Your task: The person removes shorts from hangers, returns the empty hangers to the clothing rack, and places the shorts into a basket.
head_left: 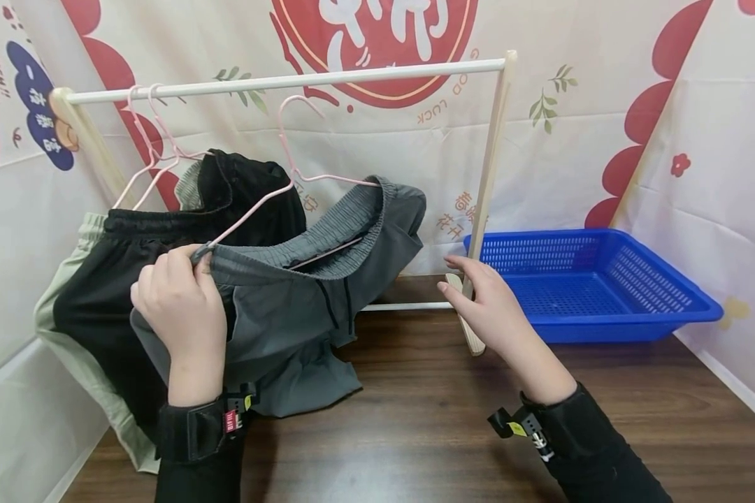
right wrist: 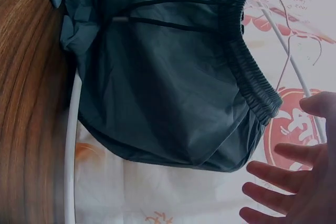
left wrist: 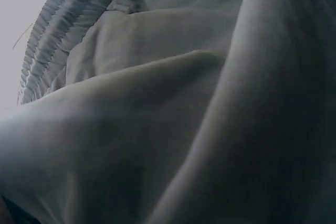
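Grey shorts (head_left: 289,300) with an elastic waistband hang on a pink hanger (head_left: 292,171) in front of the rack. At the waistband's left end, my left hand (head_left: 182,307) pinches the cloth together with the hanger's lower arm. The hanger's hook is apart from the top bar, below it. My right hand (head_left: 491,300) is held with fingers spread beside the rack's right post, to the right of the shorts and apart from them. In the right wrist view the shorts' drawstring (right wrist: 173,24) shows. Grey cloth (left wrist: 157,119) fills the left wrist view and hides the left hand there.
A white rack bar (head_left: 352,75) spans wooden posts. Black and pale green shorts (head_left: 138,279) hang at its left on pink hangers (head_left: 157,150). A blue plastic basket (head_left: 604,321) stands right of the rack on the wooden table (head_left: 415,433). A printed cloth backs the scene.
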`<move>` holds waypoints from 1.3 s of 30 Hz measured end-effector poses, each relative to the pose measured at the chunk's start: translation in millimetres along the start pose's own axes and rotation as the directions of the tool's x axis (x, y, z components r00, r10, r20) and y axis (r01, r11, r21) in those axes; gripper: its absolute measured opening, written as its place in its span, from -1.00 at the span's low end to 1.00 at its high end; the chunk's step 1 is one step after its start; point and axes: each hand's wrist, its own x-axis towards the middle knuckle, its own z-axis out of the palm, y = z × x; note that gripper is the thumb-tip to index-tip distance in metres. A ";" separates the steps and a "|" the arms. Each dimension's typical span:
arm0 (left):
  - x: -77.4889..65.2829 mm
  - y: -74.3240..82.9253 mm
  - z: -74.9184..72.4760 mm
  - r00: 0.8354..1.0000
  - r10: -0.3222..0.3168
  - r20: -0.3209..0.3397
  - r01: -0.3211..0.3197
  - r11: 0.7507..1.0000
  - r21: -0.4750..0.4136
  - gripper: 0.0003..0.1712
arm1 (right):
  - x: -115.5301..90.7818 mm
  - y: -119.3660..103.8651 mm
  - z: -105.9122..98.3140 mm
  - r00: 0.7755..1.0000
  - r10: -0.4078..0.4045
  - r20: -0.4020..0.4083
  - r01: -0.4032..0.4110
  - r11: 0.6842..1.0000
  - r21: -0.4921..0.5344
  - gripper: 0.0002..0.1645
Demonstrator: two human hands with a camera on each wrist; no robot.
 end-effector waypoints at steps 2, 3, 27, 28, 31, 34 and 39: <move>-1.0 0.9 0.3 1.000 0.015 0.010 -0.014 1.000 -0.016 -0.65 | 0.1 0.0 -0.3 1.000 -0.014 -0.007 0.014 1.000 0.009 -0.33; -1.4 1.4 0.5 1.000 0.025 0.018 -0.024 0.999 -0.024 -0.65 | 0.3 -0.1 -0.4 1.000 -0.023 -0.011 0.023 1.000 0.013 -0.32; -11.8 7.8 0.1 0.946 0.238 0.222 -0.217 0.970 -0.114 -0.78 | 8.7 7.2 4.0 0.970 -0.223 -0.098 0.220 0.975 -0.041 -0.15; -12.4 8.3 0.0 0.943 0.241 0.227 -0.219 0.969 -0.119 -0.79 | 9.6 7.5 3.8 0.968 -0.231 -0.099 0.227 0.973 -0.047 -0.14; -14.2 9.8 -0.2 0.944 0.232 0.235 -0.201 0.968 -0.147 -0.81 | 11.6 8.6 3.1 0.966 -0.241 -0.099 0.235 0.970 -0.060 -0.12; -15.1 11.5 -0.5 0.945 0.222 0.242 -0.182 0.968 -0.174 -0.83 | 12.9 9.4 2.0 0.966 -0.235 -0.105 0.230 0.972 -0.053 -0.12; -15.9 13.5 0.3 0.945 0.198 0.260 -0.140 0.965 -0.224 -0.83 | 14.3 11.1 -0.5 0.964 -0.231 -0.135 0.230 0.973 -0.024 -0.15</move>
